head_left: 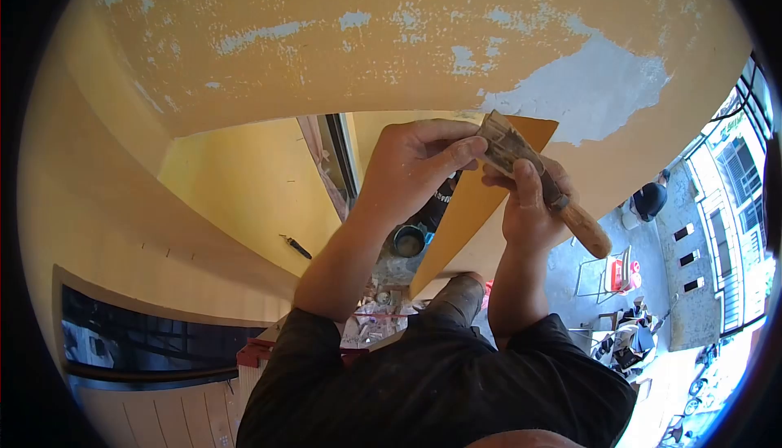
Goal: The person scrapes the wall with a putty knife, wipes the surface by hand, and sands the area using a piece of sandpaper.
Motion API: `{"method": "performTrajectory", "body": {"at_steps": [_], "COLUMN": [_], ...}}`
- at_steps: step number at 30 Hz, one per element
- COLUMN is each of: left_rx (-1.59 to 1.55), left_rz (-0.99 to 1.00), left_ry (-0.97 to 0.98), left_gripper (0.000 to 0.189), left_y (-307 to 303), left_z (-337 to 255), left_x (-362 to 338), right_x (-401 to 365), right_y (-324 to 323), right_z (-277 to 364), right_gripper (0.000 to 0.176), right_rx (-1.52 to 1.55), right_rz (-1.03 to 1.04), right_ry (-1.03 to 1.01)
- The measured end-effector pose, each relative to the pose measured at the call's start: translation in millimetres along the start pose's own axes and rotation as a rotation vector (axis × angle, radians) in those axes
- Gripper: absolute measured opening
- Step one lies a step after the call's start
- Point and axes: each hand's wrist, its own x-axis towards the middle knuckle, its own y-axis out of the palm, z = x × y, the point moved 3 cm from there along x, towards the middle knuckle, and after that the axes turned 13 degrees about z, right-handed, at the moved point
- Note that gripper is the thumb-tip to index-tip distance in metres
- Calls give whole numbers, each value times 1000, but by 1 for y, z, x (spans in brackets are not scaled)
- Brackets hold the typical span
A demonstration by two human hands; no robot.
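Up in front of me is a putty knife (585, 228) with a rounded wooden handle and a broad, dirt-crusted blade. My right hand (529, 208) is closed around its neck and lower blade, thumb on the near face, while the handle sticks out to the lower right. With thumb and forefinger, my left hand (407, 167) pinches the left edge of the blade near its tip. Its other fingers are curled and partly hidden. Just beyond the tip is a yellow painted surface (285, 73) with flaked spots and a large bare grey patch (586, 85).
A yellow wall edge (464, 212) runs down below my hands. Far below are a dark bucket (409, 241) and a littered floor. A dark tool or wire end (297, 246) juts from the left wall. A person (650, 199), a red item (626, 275) and piled goods (635, 338) are at right.
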Motion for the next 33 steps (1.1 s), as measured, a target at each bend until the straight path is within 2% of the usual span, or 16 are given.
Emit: {"method": "performTrajectory", "body": {"at_steps": [2,4,7,9,13,15,17,19,25,33], "left_rx": [0,7,-129,-174,-107,-74,-45,-10,63,-23], "left_rz": [-14,-33,-58,-31,-41,-77,-75,-77,-99,-104], "left_ry": [5,15,-101,66,50,139,141,144,131,122], "left_gripper": [23,23,21,19,16,17,17,18,18,17], "left_y": [-2,-7,-8,-7,-10,-9,-10,-11,-11,-11], "left_z": [10,16,25,24,26,24,21,20,15,21], "left_x": [6,7,8,7,6,5,5,5,4,4], "right_x": [2,4,3,6,7,8,9,11,10,9], "right_y": [-1,-3,-7,-6,-5,-4,0,6,7,6], "right_z": [-6,-15,-22,-22,-28,-28,-26,-23,-27,-26], "right_gripper": [21,12,11,10,8,9,9,22,17,18], "right_rx": [-25,-54,-98,-83,-38,-16,14,33,217,202], "right_rz": [-20,-22,-7,4,21,41,62,14,-20,12], "right_ry": [-7,-25,-66,-81,-90,-87,-85,-58,-34,-29]}}
